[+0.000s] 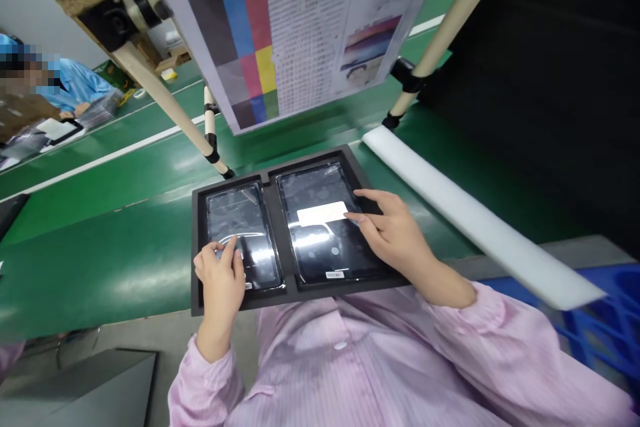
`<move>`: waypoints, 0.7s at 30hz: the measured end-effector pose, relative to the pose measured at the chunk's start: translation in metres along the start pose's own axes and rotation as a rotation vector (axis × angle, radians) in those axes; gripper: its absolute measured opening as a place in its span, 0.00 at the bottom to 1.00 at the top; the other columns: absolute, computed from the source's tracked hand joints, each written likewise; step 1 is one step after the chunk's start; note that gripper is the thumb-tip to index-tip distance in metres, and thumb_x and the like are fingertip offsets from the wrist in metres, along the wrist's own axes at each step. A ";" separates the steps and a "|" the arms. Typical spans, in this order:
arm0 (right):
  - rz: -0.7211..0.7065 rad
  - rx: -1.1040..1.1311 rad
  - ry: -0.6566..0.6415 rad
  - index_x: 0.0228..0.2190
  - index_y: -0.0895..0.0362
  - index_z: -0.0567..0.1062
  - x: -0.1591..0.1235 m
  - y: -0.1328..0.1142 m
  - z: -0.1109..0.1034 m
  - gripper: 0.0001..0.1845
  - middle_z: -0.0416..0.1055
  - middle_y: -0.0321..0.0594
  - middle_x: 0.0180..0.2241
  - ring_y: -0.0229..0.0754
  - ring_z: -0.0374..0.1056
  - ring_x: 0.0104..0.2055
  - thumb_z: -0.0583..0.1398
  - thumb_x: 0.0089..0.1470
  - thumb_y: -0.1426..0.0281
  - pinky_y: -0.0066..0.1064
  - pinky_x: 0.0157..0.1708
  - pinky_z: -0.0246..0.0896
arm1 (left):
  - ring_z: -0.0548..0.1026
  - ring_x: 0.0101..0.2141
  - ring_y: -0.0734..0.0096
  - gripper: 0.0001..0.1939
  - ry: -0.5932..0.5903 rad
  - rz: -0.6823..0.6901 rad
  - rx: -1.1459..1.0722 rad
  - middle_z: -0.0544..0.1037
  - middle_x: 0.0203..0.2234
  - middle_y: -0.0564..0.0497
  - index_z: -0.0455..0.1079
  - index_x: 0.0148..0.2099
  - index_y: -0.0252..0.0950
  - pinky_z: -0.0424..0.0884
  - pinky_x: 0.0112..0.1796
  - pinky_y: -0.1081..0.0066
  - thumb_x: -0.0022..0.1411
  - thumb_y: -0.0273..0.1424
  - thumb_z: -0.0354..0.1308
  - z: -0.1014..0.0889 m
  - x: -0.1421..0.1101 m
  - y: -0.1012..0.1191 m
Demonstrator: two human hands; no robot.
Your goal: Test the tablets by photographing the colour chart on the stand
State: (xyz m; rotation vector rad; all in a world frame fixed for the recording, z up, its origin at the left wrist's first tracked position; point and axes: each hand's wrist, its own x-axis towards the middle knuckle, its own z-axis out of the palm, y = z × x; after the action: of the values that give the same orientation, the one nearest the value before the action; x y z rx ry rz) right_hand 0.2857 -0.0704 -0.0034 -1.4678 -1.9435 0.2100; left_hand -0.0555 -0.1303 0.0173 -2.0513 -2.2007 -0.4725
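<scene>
A dark foam tray [280,230] with two recesses lies at the near edge of the green bench, in front of my body. Each recess holds a black tablet in shiny clear film: the left tablet [235,213] and the larger right tablet [315,250]. A bright white rectangle [321,213] shows on the right tablet's screen. My left hand [220,273] rests over the lower left tablet, fingers apart and fingertips at its screen. My right hand [393,230] is open over the right tablet's right side, one fingertip at the white rectangle's edge.
A printed chart board [310,33] on beige pipe posts stands over the bench [125,247]. A long white foam strip [480,213] lies to the right, near a blue crate [595,320]. Across the bench at left, a person in blue [83,83] sits by wrapped items.
</scene>
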 end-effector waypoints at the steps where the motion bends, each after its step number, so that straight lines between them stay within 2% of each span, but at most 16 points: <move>1: -0.004 0.001 0.011 0.35 0.53 0.85 0.000 0.000 0.000 0.24 0.70 0.49 0.54 0.58 0.63 0.58 0.49 0.64 0.65 0.56 0.56 0.61 | 0.63 0.45 0.53 0.19 -0.012 0.004 -0.013 0.66 0.45 0.39 0.76 0.56 0.42 0.65 0.49 0.49 0.69 0.34 0.50 0.001 -0.002 0.002; 7: -0.016 -0.028 -0.009 0.33 0.53 0.85 0.000 -0.001 0.002 0.25 0.71 0.49 0.54 0.60 0.65 0.57 0.49 0.64 0.64 0.59 0.54 0.62 | 0.63 0.46 0.53 0.19 -0.061 -0.011 -0.047 0.66 0.46 0.40 0.77 0.56 0.43 0.65 0.49 0.51 0.69 0.30 0.49 -0.005 -0.005 0.026; 9: 0.001 0.005 0.043 0.34 0.55 0.85 0.000 -0.001 0.002 0.26 0.71 0.49 0.54 0.58 0.67 0.56 0.48 0.64 0.63 0.55 0.55 0.63 | 0.63 0.47 0.53 0.19 -0.076 -0.015 -0.046 0.65 0.47 0.40 0.76 0.56 0.44 0.65 0.49 0.51 0.69 0.29 0.50 -0.008 -0.002 0.032; 12: 0.106 0.057 0.115 0.38 0.55 0.85 0.000 -0.001 0.000 0.25 0.71 0.48 0.54 0.52 0.69 0.54 0.49 0.64 0.63 0.46 0.56 0.66 | 0.63 0.48 0.52 0.19 -0.071 -0.026 -0.037 0.65 0.47 0.40 0.77 0.56 0.45 0.64 0.50 0.52 0.69 0.29 0.51 -0.008 0.001 0.037; 15: 0.177 0.064 0.088 0.40 0.53 0.85 0.001 0.000 -0.001 0.24 0.72 0.45 0.53 0.50 0.71 0.51 0.49 0.62 0.62 0.44 0.53 0.68 | 0.63 0.47 0.53 0.19 -0.069 -0.014 -0.019 0.66 0.48 0.40 0.76 0.57 0.45 0.64 0.49 0.53 0.69 0.29 0.50 -0.006 0.003 0.041; 19: 0.104 -0.001 0.033 0.38 0.53 0.85 0.003 0.005 0.002 0.26 0.73 0.48 0.51 0.54 0.71 0.52 0.48 0.62 0.59 0.49 0.52 0.69 | 0.64 0.47 0.52 0.21 -0.118 0.002 0.020 0.66 0.48 0.39 0.72 0.61 0.46 0.65 0.48 0.53 0.69 0.31 0.50 -0.005 0.002 0.044; 21: 0.049 -0.063 0.039 0.38 0.57 0.84 0.006 0.005 0.006 0.30 0.73 0.53 0.50 0.58 0.70 0.52 0.46 0.63 0.57 0.53 0.54 0.67 | 0.64 0.49 0.52 0.22 -0.093 -0.022 0.025 0.66 0.49 0.39 0.69 0.64 0.44 0.65 0.49 0.53 0.70 0.32 0.49 -0.010 0.004 0.041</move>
State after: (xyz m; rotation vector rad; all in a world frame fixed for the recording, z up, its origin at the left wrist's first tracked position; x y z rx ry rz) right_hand 0.2854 -0.0619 -0.0086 -1.5504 -1.9003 0.1419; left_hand -0.0170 -0.1275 0.0340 -2.0791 -2.2702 -0.3571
